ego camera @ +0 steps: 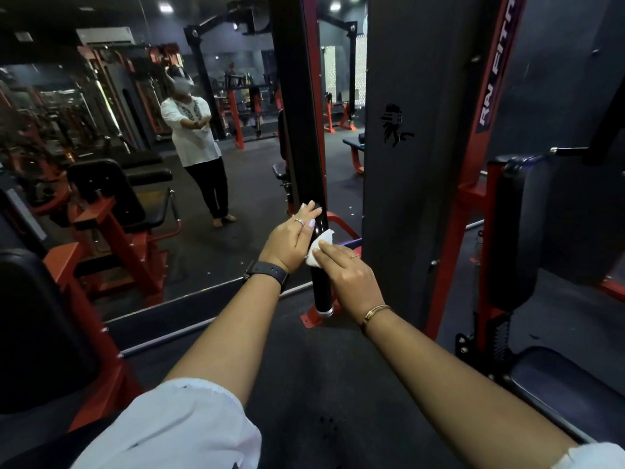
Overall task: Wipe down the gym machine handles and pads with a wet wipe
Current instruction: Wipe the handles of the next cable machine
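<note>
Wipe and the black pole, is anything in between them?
Nothing visible is. The right hand presses the wipe straight onto the pole; the left hand rests higher up, beside it.

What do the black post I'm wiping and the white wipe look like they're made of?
The post looks like metal with a glossy black coat: it shows sharp highlights, and a bare silver collar rings its base. The wipe looks like thin nonwoven cloth or paper, matte white and crumpled; I cannot tell which.
</note>
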`<state>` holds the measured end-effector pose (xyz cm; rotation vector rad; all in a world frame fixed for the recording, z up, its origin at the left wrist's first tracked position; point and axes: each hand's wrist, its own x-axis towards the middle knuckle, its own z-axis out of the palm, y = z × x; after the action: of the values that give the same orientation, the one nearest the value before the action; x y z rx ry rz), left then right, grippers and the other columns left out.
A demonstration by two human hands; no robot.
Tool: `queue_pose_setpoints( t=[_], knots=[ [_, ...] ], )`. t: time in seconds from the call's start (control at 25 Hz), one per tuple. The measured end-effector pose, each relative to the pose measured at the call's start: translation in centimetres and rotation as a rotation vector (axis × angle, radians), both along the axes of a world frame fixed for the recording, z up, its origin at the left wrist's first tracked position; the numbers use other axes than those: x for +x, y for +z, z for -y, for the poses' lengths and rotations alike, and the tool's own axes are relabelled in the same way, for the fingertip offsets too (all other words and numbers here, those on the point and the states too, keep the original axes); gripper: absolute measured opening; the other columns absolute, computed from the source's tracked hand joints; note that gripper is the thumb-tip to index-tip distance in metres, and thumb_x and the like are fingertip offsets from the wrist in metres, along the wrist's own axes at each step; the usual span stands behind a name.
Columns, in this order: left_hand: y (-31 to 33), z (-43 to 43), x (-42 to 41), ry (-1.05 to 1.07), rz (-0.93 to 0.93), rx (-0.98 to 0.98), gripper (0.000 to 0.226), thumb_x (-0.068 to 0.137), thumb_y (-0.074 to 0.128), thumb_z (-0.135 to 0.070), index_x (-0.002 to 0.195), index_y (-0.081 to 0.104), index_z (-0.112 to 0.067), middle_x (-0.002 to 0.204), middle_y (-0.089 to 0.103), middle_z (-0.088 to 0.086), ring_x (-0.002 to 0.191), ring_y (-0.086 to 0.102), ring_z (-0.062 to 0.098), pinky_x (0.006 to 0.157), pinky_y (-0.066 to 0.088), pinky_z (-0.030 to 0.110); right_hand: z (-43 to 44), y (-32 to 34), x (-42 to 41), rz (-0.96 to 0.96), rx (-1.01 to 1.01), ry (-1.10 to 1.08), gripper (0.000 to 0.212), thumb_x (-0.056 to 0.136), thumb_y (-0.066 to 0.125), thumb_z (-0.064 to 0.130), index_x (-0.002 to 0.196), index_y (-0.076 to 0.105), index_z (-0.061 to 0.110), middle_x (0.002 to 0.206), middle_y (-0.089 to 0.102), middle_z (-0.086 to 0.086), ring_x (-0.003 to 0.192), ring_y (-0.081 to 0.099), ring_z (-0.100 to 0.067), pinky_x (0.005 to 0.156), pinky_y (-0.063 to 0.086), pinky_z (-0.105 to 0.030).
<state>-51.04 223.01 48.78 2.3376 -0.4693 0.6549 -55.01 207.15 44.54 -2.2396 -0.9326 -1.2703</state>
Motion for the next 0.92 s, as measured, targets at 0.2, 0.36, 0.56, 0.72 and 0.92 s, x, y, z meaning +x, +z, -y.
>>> queue_pose_setpoints(
  t=[0.2,0.36,0.56,0.72,0.92],
  knots=[
    [4.5,-2.8,2.2,-0.111,0.226,0.825,0.062,0.088,0.022,-0.033,0.144,0.037,-0.012,0.151,0.034,0.01,0.142,0.026,0.026,0.116,0.012,0.039,-0.4,0.5,1.0,-0.006,-0.125,0.028,0.041,0.086,0.042,0.009,0.121,0.062,0.002,0.13,0.058,-0.013,0.123,0.052,-0.03,0.105,0.038,-0.034],
    [4.4,-3.8,3.8,-0.129,0.303,1.1,0.058,0.093,0.04,-0.033,0.148,0.029,-0.018,0.155,0.025,0.003,0.144,0.019,0.018,0.118,0.008,0.037,-0.8,1.7,2.1,-0.122,-0.108,0.072,0.04,0.081,0.062,-0.002,0.121,0.06,0.002,0.137,0.05,-0.016,0.132,0.041,-0.034,0.102,0.04,-0.036],
    [3.3,-3.8,4.8,-0.084,0.447,1.067,0.067,0.083,0.063,-0.027,0.144,0.038,-0.018,0.152,0.033,0.005,0.141,0.025,0.018,0.118,0.006,0.038,-0.9,1.0,2.4,-0.087,-0.049,0.095,0.033,0.085,0.056,0.001,0.118,0.062,-0.001,0.128,0.057,-0.018,0.124,0.05,-0.034,0.096,0.048,-0.038],
    [4.8,-3.4,5.4,-0.063,0.526,1.136,0.065,0.081,0.059,-0.021,0.143,0.038,-0.023,0.151,0.036,0.003,0.141,0.024,0.017,0.118,0.002,0.042,0.4,0.2,1.9,0.002,-0.014,0.109,0.041,0.078,0.063,-0.003,0.119,0.061,-0.004,0.125,0.06,-0.019,0.118,0.056,-0.032,0.103,0.04,-0.034],
    [5.8,-3.1,5.9,0.031,0.544,1.263,0.061,0.089,0.035,-0.048,0.145,0.035,-0.024,0.155,0.026,0.001,0.143,0.012,0.018,0.118,0.001,0.039,-2.0,3.0,3.9,-0.078,-0.014,0.03,0.046,0.076,0.07,-0.005,0.12,0.061,-0.002,0.126,0.058,-0.018,0.12,0.055,-0.031,0.101,0.045,-0.039]
  ],
)
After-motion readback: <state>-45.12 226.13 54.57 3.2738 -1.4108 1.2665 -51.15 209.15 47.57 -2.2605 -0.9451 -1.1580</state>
